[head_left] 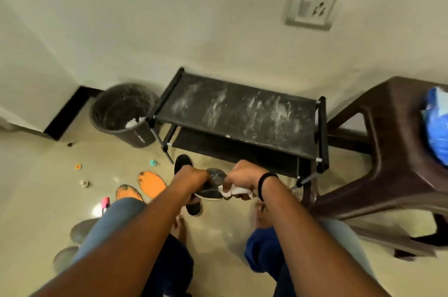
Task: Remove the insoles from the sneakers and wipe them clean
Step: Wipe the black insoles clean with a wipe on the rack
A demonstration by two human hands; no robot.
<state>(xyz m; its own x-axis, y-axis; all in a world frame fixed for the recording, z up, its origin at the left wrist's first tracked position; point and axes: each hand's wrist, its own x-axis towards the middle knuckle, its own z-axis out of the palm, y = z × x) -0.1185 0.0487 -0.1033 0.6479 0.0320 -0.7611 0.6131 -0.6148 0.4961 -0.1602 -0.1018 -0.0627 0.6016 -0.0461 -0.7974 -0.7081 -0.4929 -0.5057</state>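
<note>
Dark grey sneaker [210,187] sits gripped in my left hand [194,176], above the beige tiled floor [48,175]. My right hand [242,180] pinches a crumpled white cloth [234,192] against it. Two orange foam insoles [151,184] lie on the floor to my left.

Bin [123,115] left of rack [240,117]

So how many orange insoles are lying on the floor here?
2. One orange insole lies on the floor left of the hands, below the shoe rack. The second orange insole lies just left of it, partly hidden by the person's knee. Others may be hidden.
</note>
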